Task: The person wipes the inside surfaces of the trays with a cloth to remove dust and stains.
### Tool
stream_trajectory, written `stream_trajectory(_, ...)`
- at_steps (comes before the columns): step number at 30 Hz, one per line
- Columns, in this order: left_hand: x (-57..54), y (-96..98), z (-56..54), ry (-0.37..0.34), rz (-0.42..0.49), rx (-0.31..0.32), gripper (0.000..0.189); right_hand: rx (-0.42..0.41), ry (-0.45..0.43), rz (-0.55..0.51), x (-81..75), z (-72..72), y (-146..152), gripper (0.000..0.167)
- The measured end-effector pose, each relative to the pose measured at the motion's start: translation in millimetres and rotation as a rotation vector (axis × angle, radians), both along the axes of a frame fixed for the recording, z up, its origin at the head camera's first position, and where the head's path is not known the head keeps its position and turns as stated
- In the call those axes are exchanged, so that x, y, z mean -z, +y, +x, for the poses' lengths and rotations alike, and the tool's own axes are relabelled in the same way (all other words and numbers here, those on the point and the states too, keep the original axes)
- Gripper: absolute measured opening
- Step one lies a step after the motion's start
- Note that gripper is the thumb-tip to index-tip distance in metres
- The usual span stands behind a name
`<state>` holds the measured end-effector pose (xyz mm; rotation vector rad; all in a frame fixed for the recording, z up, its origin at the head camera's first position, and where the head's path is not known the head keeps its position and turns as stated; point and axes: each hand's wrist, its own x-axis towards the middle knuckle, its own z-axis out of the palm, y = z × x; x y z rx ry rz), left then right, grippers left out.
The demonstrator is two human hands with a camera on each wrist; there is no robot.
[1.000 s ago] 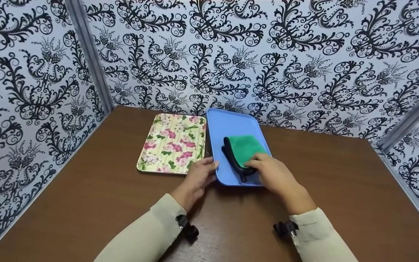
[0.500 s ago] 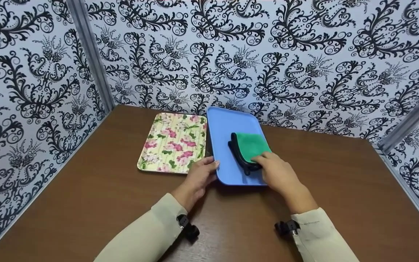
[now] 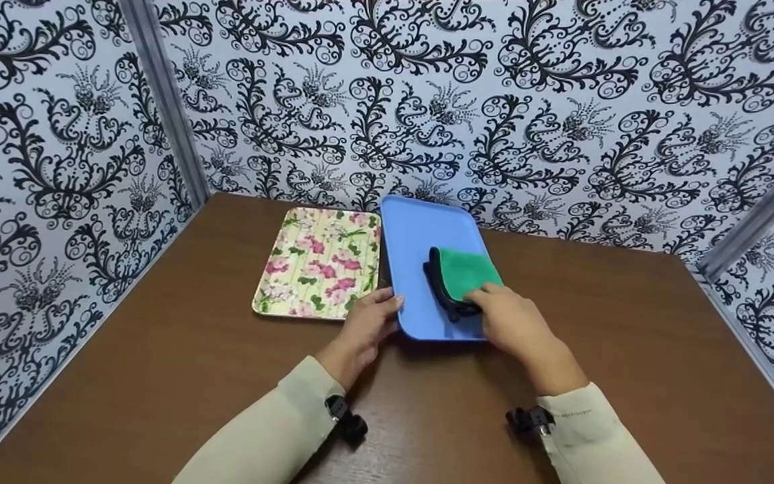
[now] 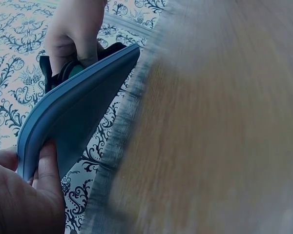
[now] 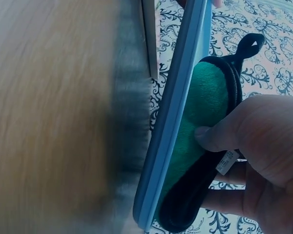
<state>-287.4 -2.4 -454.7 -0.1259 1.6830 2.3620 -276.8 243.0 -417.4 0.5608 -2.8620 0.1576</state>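
A blue tray [image 3: 420, 228] is raised at a tilt, and my left hand [image 3: 368, 326] pinches its left rim. In the left wrist view the left thumb lies on one face of the tray and the fingers [image 4: 49, 168] on its underside. Against the tray's upper face, toward the right, is a folded green cloth [image 3: 464, 272] with black edging. My right hand [image 3: 513, 326] grips the cloth's near right part. The right wrist view shows the thumb on the green side, a small white label [image 5: 227, 162] and a black hanging loop [image 5: 249, 46].
A flowered tray [image 3: 320, 269] lies on the brown table [image 3: 192, 349] just left of the blue tray. Patterned walls [image 3: 535, 121] stand behind the table and along both sides. Each wrist wears a small black camera [image 3: 353, 427].
Over the first half second, the cloth and my right hand slide right and slightly up across the blue tray. Since then they have hardly moved. My left hand keeps its hold on the rim.
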Motion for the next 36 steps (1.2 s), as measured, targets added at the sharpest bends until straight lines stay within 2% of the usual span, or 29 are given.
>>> stream_trajectory(5, -0.5, -0.2, -0.6, 0.000, 0.002, -0.004, 0.047, -0.004, -0.019, 0.020, -3.4, 3.8, -4, 0.030)
stream_trajectory(11, 0.0, 0.0, -1.1, -0.002, -0.009, -0.010, 0.047, -0.055, 0.023, 0.033, -8.9, 12.9, -12, 0.028)
stream_trajectory(18, 0.1, 0.6, -0.4, 0.020, 0.074, -0.006, 0.043, -0.126, 0.062, 0.051, -13.8, 21.4, -25, 0.035)
stream_trajectory(30, 0.6, 1.1, -0.9, 0.026, 0.059, -0.014, 0.041, -0.231, 0.134, 0.009, -8.7, 22.5, -40, 0.043)
stream_trajectory(36, 0.7, 0.5, -1.2, 0.030, 0.055, -0.010, 0.041, -0.242, 0.135, 0.029, -8.5, 23.1, -44, 0.042)
